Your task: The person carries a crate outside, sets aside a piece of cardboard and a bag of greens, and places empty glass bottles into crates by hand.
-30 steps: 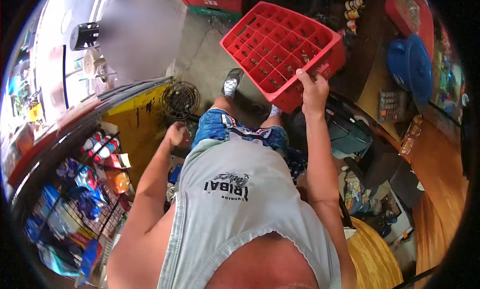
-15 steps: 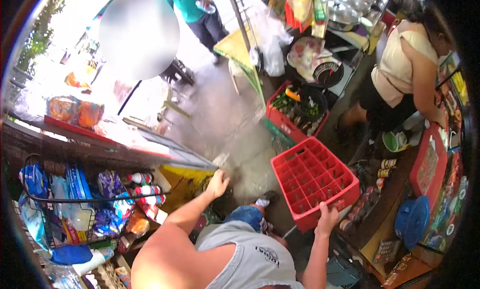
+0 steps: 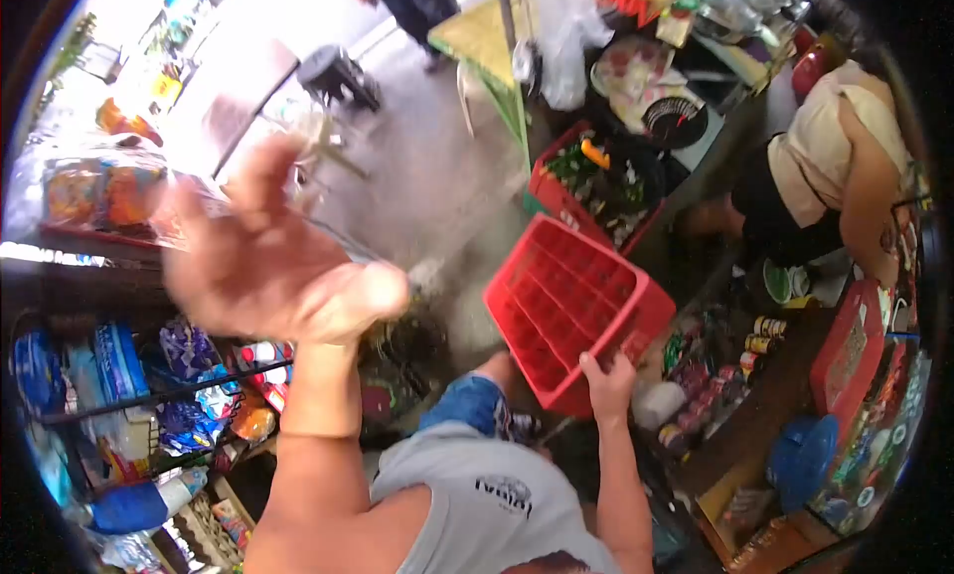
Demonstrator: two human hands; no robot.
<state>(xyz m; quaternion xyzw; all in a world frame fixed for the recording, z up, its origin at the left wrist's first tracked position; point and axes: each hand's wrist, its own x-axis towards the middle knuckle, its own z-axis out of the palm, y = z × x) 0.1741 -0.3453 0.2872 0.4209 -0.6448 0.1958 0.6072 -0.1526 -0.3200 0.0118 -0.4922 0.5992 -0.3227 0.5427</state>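
My right hand (image 3: 608,383) grips the near rim of a red plastic bottle crate (image 3: 651,301), which hangs tilted in front of my legs. Its dividers form many square compartments, and I see no bottles in them. Raised high on the left, my left hand (image 3: 283,266) has its fingers spread and holds nothing; motion blurs it. Behind that hand lie orange-filled plastic packs (image 3: 99,196) on a ledge. Just beyond the crate I carry stands another red crate (image 3: 552,181), filled with green vegetables and an orange-handled item.
Blue packets (image 3: 119,360) and bottles fill a wire rack at left. A co-worker (image 3: 835,157) bends over shelves at right, near a red tray (image 3: 845,345) and a blue basin (image 3: 803,450). Several jars (image 3: 765,328) line the lower right. A black stool (image 3: 338,75) stands far off.
My left hand has come off the counter edge and risen, fingers spreading. The red crate has swung left and tilted, still in my right hand. The view has shifted.
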